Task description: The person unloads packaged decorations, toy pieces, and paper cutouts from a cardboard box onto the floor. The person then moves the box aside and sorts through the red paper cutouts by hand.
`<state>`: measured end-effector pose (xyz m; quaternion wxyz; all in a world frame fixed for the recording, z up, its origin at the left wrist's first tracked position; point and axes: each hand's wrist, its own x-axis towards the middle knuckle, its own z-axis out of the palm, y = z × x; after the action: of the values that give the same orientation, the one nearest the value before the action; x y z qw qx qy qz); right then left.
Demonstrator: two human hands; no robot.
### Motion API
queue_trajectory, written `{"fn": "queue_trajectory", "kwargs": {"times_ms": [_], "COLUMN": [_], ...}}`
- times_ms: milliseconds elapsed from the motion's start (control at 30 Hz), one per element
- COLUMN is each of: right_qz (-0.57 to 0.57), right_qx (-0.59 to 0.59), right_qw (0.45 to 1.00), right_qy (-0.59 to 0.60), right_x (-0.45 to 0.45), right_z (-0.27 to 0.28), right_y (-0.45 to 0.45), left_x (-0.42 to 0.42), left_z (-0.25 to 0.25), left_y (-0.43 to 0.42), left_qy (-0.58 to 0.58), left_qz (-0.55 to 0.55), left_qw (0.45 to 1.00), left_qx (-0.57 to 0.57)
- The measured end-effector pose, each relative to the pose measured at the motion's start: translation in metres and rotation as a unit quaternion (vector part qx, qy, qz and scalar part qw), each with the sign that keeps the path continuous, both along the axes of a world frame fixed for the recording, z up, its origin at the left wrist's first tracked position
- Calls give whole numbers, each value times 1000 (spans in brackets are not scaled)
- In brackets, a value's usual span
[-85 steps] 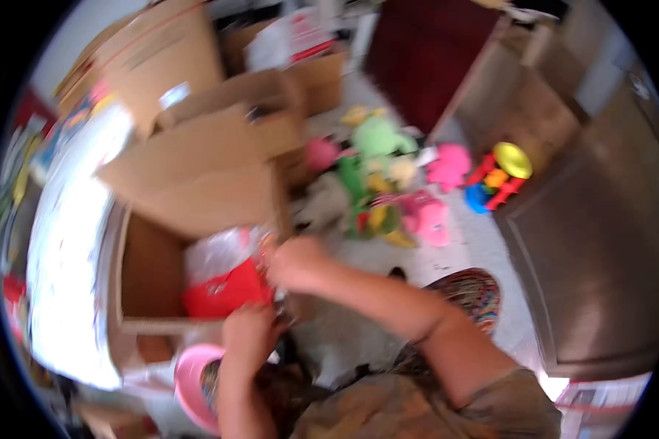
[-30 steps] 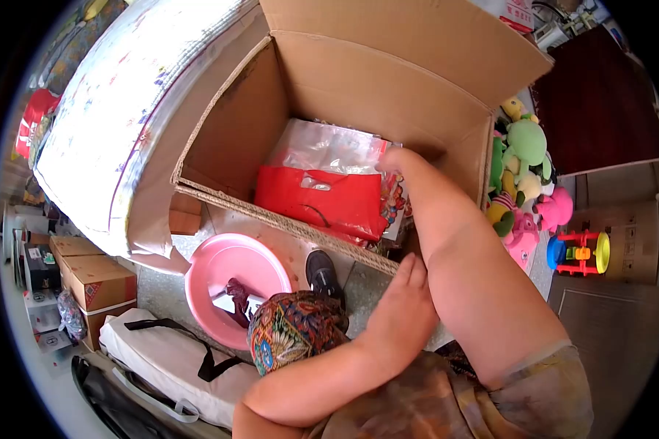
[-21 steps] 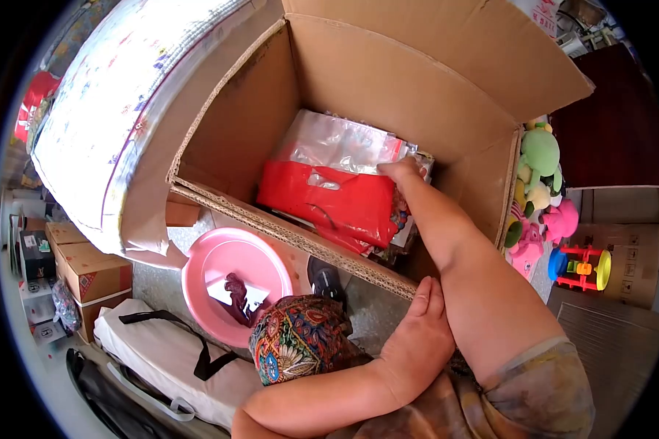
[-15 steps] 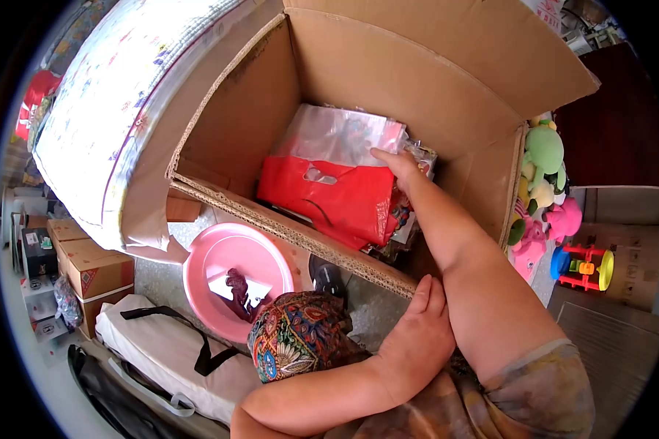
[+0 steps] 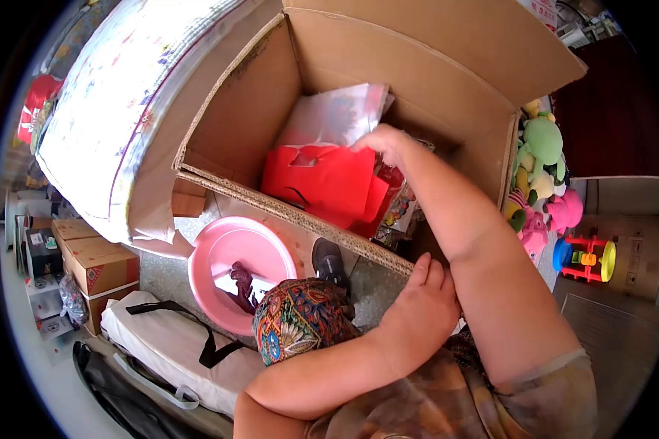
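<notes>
Inside a big cardboard box (image 5: 410, 62), my right hand (image 5: 383, 144) has its fingers closed on the right-hand edge of some plastic bags. A clear plastic bag (image 5: 329, 117) rises behind the fingers, its right side lifted. In front of it lies a red plastic bag (image 5: 322, 179) with a cut-out handle. Packets with small coloured things (image 5: 401, 208) show under the right side of the stack. My left hand (image 5: 422, 307) lies against my right forearm near the box's front rim, fingers stretched out and holding nothing.
A pink basin (image 5: 205, 296) with dark purple cloth stands on the floor. Beside it are a patterned fabric bundle (image 5: 300, 318) and a long beige bag (image 5: 168, 344). Plush toys (image 5: 542, 146) and a coloured plastic toy (image 5: 584, 259) sit at right. Flowered bedding (image 5: 110, 124) flanks the box.
My right hand has moved left and slightly up, with its fingers now curled. The plastic bags' right side has been pulled leftward and lifted, baring packets below. My left hand stays nearly still.
</notes>
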<state>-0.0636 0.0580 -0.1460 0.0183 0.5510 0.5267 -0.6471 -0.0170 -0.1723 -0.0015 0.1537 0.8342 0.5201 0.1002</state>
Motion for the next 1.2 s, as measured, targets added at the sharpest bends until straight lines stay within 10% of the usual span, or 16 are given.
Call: {"fn": "queue_trajectory", "kwargs": {"times_ms": [633,1033,1200], "right_qz": [65,-318,-453], "right_qx": [96,221,91], "right_qw": [981,889,860], "right_qy": [155,243,215], "right_x": [163,342,453], "right_z": [216,303,300], "right_y": [19,-114,-130], "left_x": [8,6,7], "left_z": [-13,-12,-8], "left_y": [9,10,13], "left_qy": [-23,-11,-6], "left_qz": [4,7,12], "left_qw": [999,1000,999], "left_qx": [22,16,-46]}}
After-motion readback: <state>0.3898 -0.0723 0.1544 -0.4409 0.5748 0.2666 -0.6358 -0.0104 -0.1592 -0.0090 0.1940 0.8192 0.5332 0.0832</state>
